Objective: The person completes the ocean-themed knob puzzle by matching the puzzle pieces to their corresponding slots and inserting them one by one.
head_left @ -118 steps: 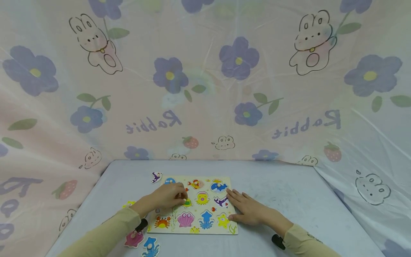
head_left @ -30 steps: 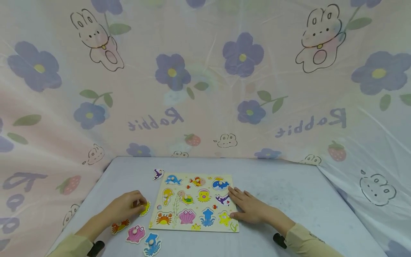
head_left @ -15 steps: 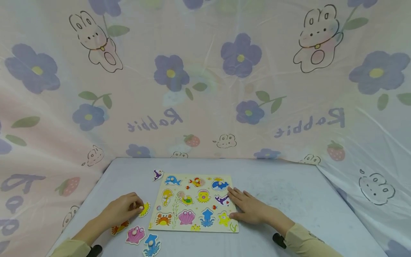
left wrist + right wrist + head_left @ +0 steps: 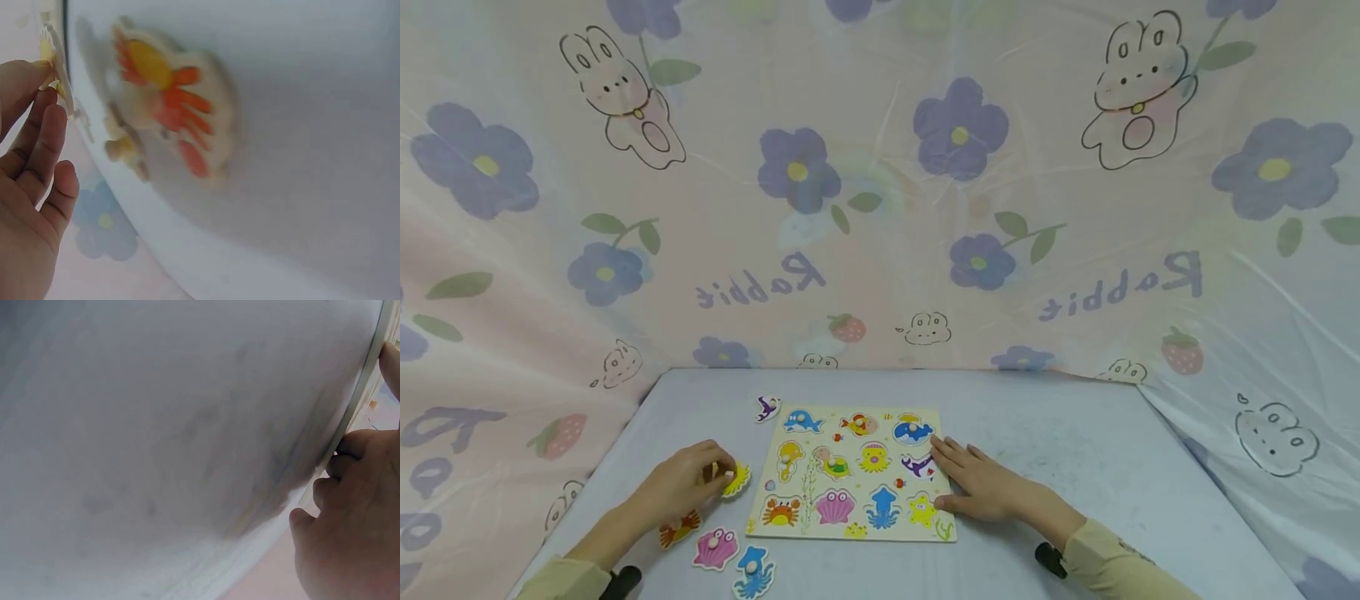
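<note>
Thumb and fingers of my left hand (image 4: 681,483) pinch a yellow puzzle piece (image 4: 739,481) with a fringed edge, left of the board. In the left wrist view this yellow piece (image 4: 56,69) stands on edge, tilted, at the fingertips. A crab piece (image 4: 680,529) lies partly under that hand, with a pink shell piece (image 4: 716,549) and a blue squid piece (image 4: 754,573) nearby. My right hand (image 4: 981,483) rests with straight fingers on the right edge of the cream puzzle board (image 4: 850,534). Knobbed pieces fill its upper row, plus the seahorse (image 4: 789,461) and turtle (image 4: 832,462) spots.
A purple piece (image 4: 767,408) lies off the board's upper left corner. In the left wrist view a small knobbed piece (image 4: 128,150) sits beyond the crab. The white table (image 4: 1045,433) meets a flower-and-rabbit curtain (image 4: 880,250) at the back.
My left hand has gone from the turtle spot on the board to the yellow piece at left. In the last half second, that piece has tilted in the fingers. The right hand stays put.
</note>
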Motion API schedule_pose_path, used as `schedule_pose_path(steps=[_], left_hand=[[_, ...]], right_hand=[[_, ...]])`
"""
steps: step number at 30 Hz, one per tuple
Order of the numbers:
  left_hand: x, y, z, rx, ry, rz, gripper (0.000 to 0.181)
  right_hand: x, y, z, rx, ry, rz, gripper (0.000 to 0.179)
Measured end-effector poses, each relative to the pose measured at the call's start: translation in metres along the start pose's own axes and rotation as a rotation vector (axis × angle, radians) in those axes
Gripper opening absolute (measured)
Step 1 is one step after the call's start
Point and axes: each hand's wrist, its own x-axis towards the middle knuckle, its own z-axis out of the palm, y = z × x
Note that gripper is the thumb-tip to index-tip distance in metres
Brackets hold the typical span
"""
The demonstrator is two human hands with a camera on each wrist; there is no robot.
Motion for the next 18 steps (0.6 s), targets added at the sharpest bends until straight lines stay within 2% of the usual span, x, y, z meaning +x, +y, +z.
schedule_pose_path(steps=[4,9,18], left_hand=[[0.005,0.009,-0.005,-0.034,0.058,0.091,0.012],[0.015,0.019,-0.002,-0.053,0.098,0.205,0.017],[0.035,0.042,0.013,-0.063,0.095,0.298,0.019]], right_hand=[[0.0,0.001,0.0,0.0,0.003,0.001,0.086],[0.002,0.004,0.001,-0.001,-0.001,0.007,0.087],[0.002,0.002,0.003,-0.001,-0.001,0.026,0.086]])
